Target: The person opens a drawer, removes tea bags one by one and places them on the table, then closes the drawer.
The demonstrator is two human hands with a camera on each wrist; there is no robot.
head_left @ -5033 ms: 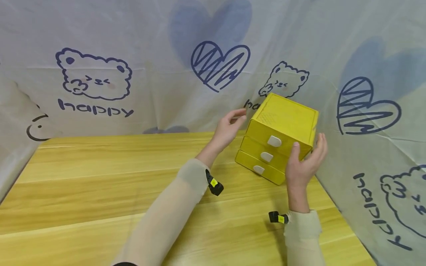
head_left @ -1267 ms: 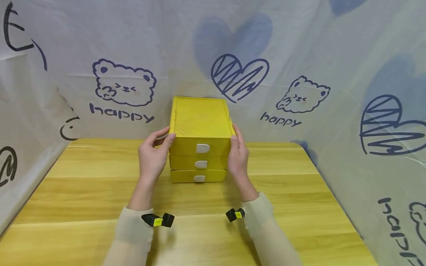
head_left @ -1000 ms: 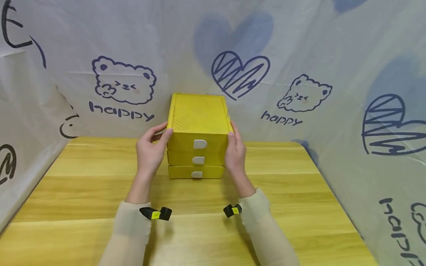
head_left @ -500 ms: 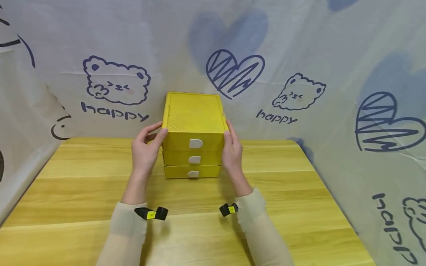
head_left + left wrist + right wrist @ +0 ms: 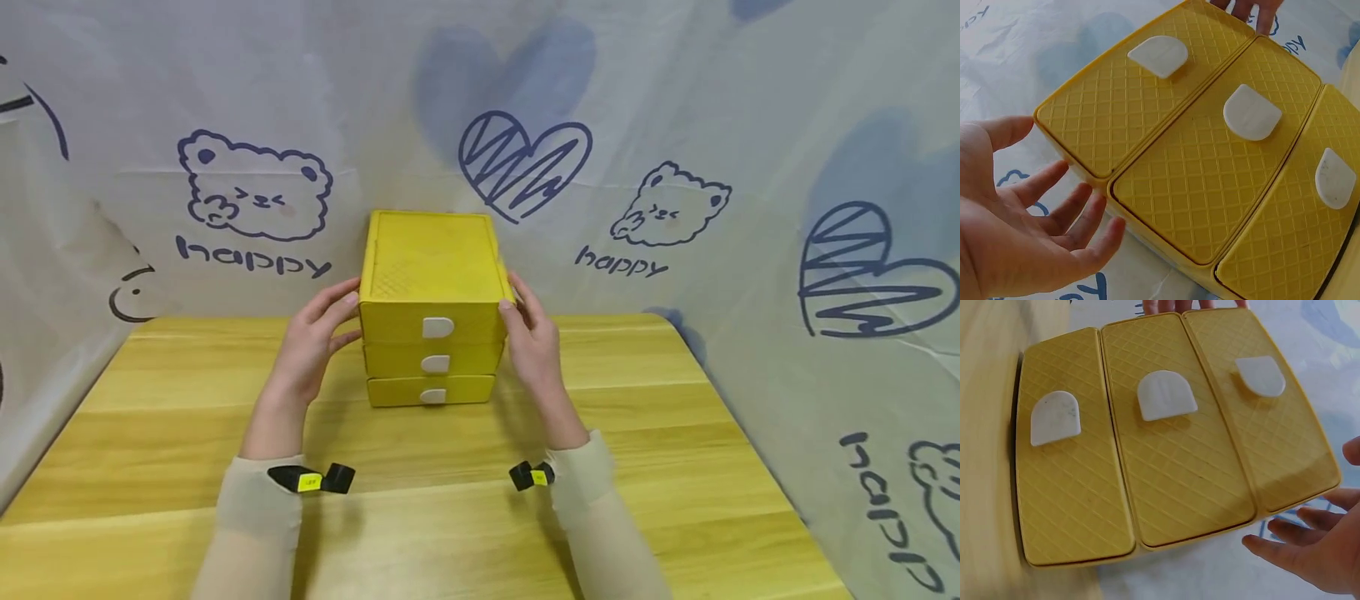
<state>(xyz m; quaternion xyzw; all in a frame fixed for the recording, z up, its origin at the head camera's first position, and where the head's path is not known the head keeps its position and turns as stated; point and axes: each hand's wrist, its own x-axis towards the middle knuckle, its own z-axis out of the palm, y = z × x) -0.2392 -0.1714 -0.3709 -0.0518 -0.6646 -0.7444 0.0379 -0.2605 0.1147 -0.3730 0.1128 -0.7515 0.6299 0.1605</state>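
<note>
A yellow drawer box (image 5: 431,258) stands upright on the wooden table, its front squarely facing me. Its three closed drawers sit one above another, each with a white tab handle (image 5: 437,327) and a diamond-pattern front (image 5: 1172,169). My left hand (image 5: 306,346) is at its left side, fingers spread and loosely bent; in the left wrist view the fingertips lie along the box's edge, touching or nearly so. On the opposite side is my right hand (image 5: 536,342), fingers relaxed; the right wrist view shows them slightly off the wall (image 5: 1197,536). Neither hand grips the box.
The light wooden table (image 5: 652,500) reaches back to a white cloth backdrop (image 5: 390,100) printed with bears, hearts and "happy". The box stands close to that cloth at the table's rear edge. Cloth also hangs along the left and right sides.
Five seconds ago the drawer box stood angled at the right; now it is mid-table, facing front. Over the last half second both hands have loosened and moved slightly outward from its sides.
</note>
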